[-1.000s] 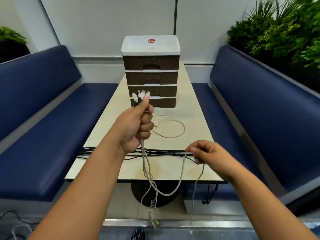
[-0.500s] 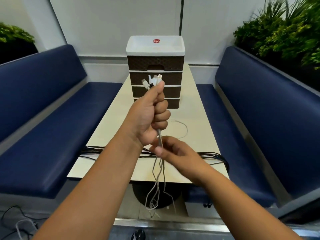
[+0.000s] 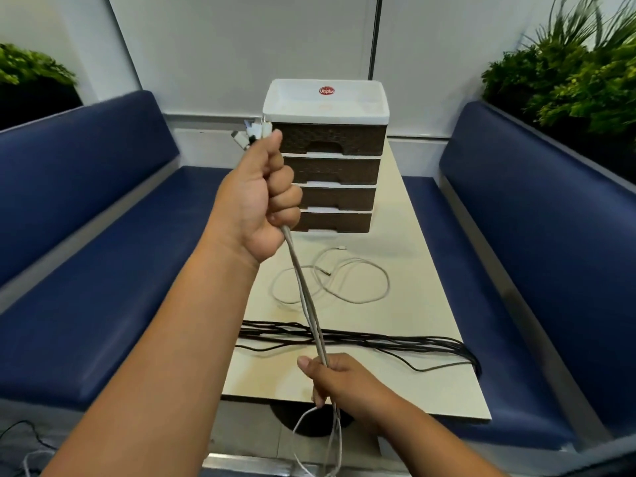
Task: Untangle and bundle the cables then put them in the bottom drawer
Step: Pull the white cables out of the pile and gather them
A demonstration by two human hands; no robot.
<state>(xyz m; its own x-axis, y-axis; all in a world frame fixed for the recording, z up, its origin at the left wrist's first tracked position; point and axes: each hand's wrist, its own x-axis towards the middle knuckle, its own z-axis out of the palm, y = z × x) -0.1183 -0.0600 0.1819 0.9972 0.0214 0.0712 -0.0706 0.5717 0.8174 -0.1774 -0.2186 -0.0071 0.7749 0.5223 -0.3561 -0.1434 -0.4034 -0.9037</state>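
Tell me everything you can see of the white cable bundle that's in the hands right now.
The white cable bundle is several thin grey-white cords, rubbery-looking, pulled into one fairly straight slanting line above the table. The left hand grips its upper end in a fist, with white plugs fanning out above the thumb. The right hand holds it lower down, near the table's near edge. Below that grip the cords separate and hang loose toward the floor. It crosses in front of the black cables.

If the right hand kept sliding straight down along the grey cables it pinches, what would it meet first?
Probably nothing: the right hand is already at the cream table's near edge, and the grey cables hang free below it toward the floor, though depth is unclear.
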